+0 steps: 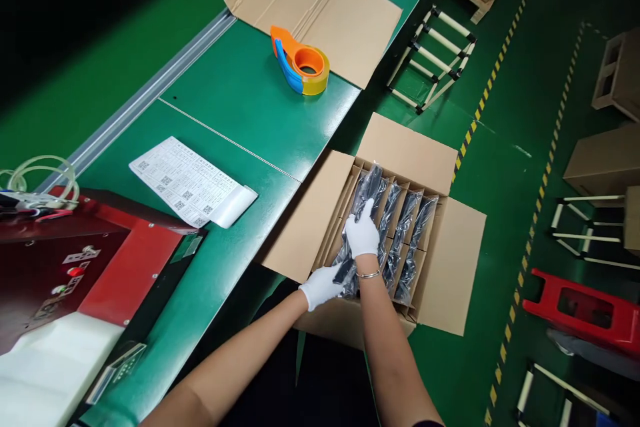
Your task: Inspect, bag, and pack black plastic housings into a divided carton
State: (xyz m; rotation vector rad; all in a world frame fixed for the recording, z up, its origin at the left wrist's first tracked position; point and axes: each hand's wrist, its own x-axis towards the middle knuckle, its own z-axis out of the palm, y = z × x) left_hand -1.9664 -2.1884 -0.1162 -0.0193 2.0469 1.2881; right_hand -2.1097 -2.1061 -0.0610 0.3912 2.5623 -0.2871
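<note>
**A:** Where does the bagged black part lie from your fingers right now?

**B:** Directly under them. It sits in the leftmost slot of the cardboard box, the slot nearest the bench. Its long axis runs along the slot, from the box wall closest to you up and away toward the far flap. Your right hand lies flat on the middle of the bag, fingers stretched along that same axis, pressing rather than pinching.

**A:** And your left?

**B:** Your left hand is at the near end of the same bag, just beside the near wall. Its fingers curl round that end, closed on the plastic as far as I can judge; the fingertips themselves are tucked out of sight.

**A:** Which hand is nearer the part's middle?

**B:** The right. The left has only the near tip. The two gloves are almost touching, wrist by knuckles.

**A:** Anything beside it?

**B:** Three more bagged parts fill the slots to the right, lying parallel, each apart behind its own divider. The tape dispenser rests on the bench, well apart from both hands.
</note>
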